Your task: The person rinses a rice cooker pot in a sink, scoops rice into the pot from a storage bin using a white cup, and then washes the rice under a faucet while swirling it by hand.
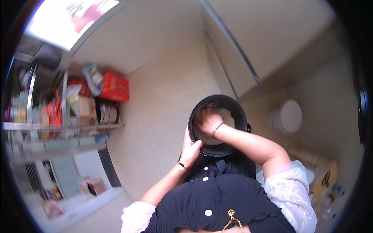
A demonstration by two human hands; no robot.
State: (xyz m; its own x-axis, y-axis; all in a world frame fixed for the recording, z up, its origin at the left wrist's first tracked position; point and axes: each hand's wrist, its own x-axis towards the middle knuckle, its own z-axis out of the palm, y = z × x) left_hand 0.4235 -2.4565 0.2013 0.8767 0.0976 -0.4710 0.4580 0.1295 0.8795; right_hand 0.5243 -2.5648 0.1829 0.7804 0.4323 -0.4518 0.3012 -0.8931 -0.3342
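A round black pot [241, 116], open at the top, is held in front of my body. White rice grains [225, 116] lie inside it, with what looks like cloudy water on the left side. My left hand [191, 150] grips the pot's lower left wall, its thumb over the rim. Down inside the pot is my right hand [210, 121], over the rice. Its fingers are motion-blurred but look spread, and nothing shows between them. Whether the fingertips touch the rice is hard to tell.
On the left, a metal shelf rack [96, 127] carries packages and a red box [115, 87]. A white lidded bin [290, 116] stands on the floor to the right. A pale panel [233, 58] with a metal edge rises ahead. Bottles [329, 214] are at lower right.
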